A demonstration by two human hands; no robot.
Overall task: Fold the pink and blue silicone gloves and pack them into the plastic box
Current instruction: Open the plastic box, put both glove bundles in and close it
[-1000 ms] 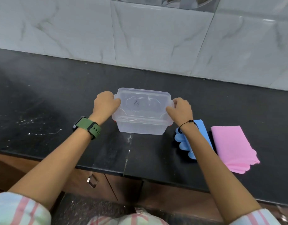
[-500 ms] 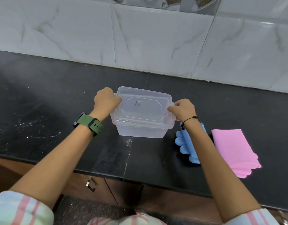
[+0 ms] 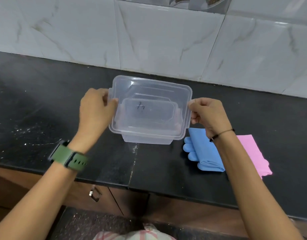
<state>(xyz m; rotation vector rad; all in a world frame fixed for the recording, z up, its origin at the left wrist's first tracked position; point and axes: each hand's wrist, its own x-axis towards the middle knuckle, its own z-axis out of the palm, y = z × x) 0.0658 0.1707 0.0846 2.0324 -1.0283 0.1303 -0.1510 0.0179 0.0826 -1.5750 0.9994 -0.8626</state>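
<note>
The clear plastic box [image 3: 147,141] stands on the black counter [image 3: 45,104]. Its clear lid [image 3: 152,87], marked with black pen, is raised and tilted above the box. My left hand [image 3: 97,110] pinches the lid's left edge and my right hand [image 3: 207,115] pinches its right edge. The folded blue glove [image 3: 204,153] lies on the counter just right of the box, partly under my right wrist. To the right of it the folded pink glove [image 3: 253,156] lies flat, partly hidden by my right forearm. Neither glove is in the box.
A marble-tiled wall [image 3: 166,40] backs the counter. The counter's front edge runs below the box, with wooden cabinet fronts and a metal handle [image 3: 94,194] beneath. White specks mark the counter at left [image 3: 19,132].
The lid sat closed on the box with both hands at its sides; now it has come off and is lifted and tilted. The gloves have not moved.
</note>
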